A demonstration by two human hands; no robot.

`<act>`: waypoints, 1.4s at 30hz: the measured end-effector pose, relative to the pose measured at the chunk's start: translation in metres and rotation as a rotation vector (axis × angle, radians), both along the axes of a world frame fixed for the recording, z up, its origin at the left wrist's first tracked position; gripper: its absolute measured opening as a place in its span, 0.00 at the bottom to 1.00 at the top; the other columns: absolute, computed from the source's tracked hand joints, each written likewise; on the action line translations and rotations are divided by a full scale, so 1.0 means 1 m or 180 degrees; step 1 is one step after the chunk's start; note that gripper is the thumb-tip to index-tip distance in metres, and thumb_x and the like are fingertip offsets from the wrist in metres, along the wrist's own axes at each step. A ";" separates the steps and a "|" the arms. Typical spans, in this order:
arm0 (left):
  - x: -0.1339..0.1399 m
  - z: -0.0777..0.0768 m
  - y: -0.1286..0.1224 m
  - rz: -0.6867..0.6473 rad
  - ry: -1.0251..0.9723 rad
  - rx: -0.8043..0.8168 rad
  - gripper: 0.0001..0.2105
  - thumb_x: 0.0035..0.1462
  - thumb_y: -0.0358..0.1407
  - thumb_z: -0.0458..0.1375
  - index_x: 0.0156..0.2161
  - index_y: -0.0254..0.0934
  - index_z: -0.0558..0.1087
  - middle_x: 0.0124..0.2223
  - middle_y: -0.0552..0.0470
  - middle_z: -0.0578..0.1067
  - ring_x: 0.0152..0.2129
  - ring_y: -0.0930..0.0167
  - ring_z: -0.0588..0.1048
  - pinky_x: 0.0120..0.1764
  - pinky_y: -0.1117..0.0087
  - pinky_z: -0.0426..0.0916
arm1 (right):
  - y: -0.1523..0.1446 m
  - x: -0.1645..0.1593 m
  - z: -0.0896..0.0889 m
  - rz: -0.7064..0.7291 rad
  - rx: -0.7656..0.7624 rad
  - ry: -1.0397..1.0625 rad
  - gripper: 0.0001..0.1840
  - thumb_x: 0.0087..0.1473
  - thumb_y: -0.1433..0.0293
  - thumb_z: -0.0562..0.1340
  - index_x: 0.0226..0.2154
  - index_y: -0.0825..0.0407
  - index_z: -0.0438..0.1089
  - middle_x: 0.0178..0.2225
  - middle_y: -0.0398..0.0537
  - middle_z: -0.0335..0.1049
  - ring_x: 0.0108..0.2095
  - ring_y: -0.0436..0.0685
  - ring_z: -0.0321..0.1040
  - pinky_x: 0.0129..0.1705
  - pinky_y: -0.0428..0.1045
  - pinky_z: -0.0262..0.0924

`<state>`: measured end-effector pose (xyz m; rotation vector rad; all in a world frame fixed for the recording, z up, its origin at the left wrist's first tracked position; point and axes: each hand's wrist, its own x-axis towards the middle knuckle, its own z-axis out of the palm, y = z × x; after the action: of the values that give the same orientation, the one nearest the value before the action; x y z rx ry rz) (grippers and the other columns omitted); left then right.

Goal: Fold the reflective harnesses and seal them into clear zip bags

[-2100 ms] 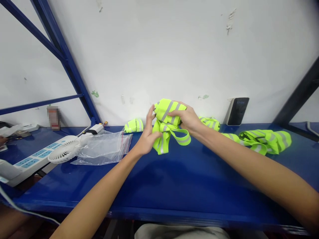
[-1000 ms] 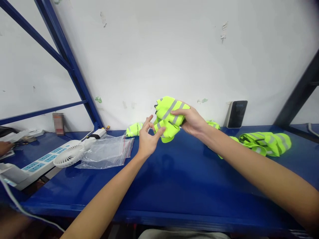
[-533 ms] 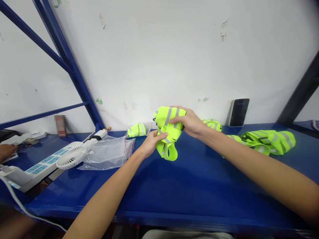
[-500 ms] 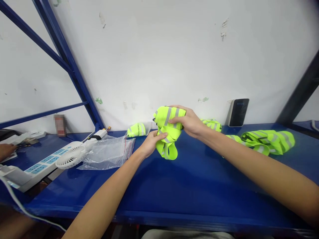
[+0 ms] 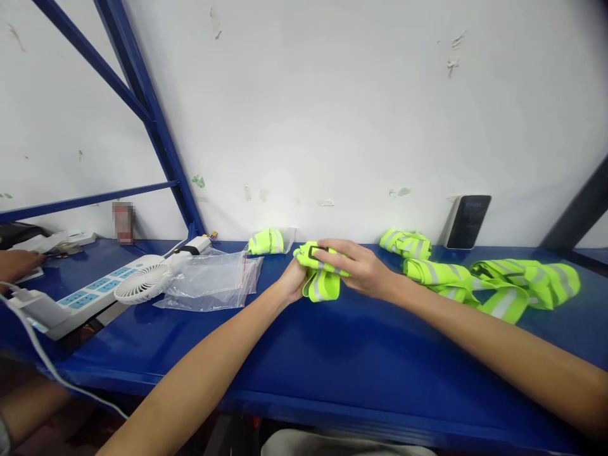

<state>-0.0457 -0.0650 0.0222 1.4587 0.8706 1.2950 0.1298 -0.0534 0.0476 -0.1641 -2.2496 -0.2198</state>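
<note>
Between my two hands is a bundled reflective strap (image 5: 323, 286), neon yellow with grey bands, a loop of it hanging down and a black buckle near its top. My left hand (image 5: 295, 278) grips the bundle from the left, its fingers mostly hidden behind the fabric. My right hand (image 5: 354, 265) is closed over the top and right side, fingers laid across the strap by the buckle. Beyond, near the wall, a rolled yellow strap (image 5: 266, 241) sits in a clear bag. More yellow straps (image 5: 439, 273) lie loosely bundled to the right.
Clear zip bags (image 5: 209, 285) lie to the left beside a white handheld fan (image 5: 142, 283) and a power strip (image 5: 102, 288). A dark-faced white device (image 5: 468, 221) leans at the wall. Another person's hand (image 5: 19, 265) is at the far left. A blue post (image 5: 161, 133) rises behind.
The strap bundle has been lowered towards the table and turned, bringing the black buckle into view. My right hand has shifted over its top. The camera view has moved slightly.
</note>
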 end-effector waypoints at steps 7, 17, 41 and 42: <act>0.010 -0.015 -0.003 -0.0414 -0.1081 -0.1017 0.15 0.43 0.39 0.67 0.36 0.32 0.75 0.32 0.47 0.79 0.33 0.63 0.79 0.35 0.67 0.74 | -0.014 0.030 -0.031 -0.0343 0.0177 -0.0655 0.42 0.57 0.79 0.56 0.71 0.48 0.45 0.67 0.62 0.54 0.68 0.67 0.51 0.63 0.66 0.59; 0.011 0.009 -0.019 -0.1075 -0.1564 -0.1753 0.25 0.42 0.35 0.53 0.49 0.33 0.72 0.43 0.42 0.79 0.40 0.57 0.79 0.45 0.56 0.74 | -0.013 0.048 -0.031 -0.0425 0.0029 -0.0341 0.38 0.60 0.83 0.50 0.67 0.40 0.55 0.62 0.53 0.65 0.63 0.62 0.61 0.61 0.61 0.64; 0.011 0.001 -0.028 0.0948 0.2552 0.2890 0.22 0.55 0.49 0.63 0.49 0.36 0.73 0.41 0.47 0.67 0.33 0.69 0.69 0.37 0.65 0.70 | -0.031 0.040 -0.017 -0.0292 -0.3238 0.0336 0.28 0.43 0.72 0.69 0.50 0.52 0.71 0.44 0.47 0.75 0.41 0.58 0.70 0.42 0.51 0.64; 0.011 0.001 -0.028 0.0966 0.2672 0.3131 0.19 0.57 0.49 0.61 0.46 0.35 0.73 0.38 0.48 0.67 0.31 0.69 0.68 0.36 0.66 0.68 | -0.033 0.037 -0.016 -0.0301 -0.3254 0.0297 0.28 0.42 0.73 0.68 0.49 0.52 0.71 0.42 0.46 0.75 0.39 0.57 0.70 0.41 0.50 0.64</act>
<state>-0.0349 -0.0932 0.0235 2.8629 1.0491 1.4054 0.1670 -0.0862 0.0312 -0.7912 -2.0583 0.8885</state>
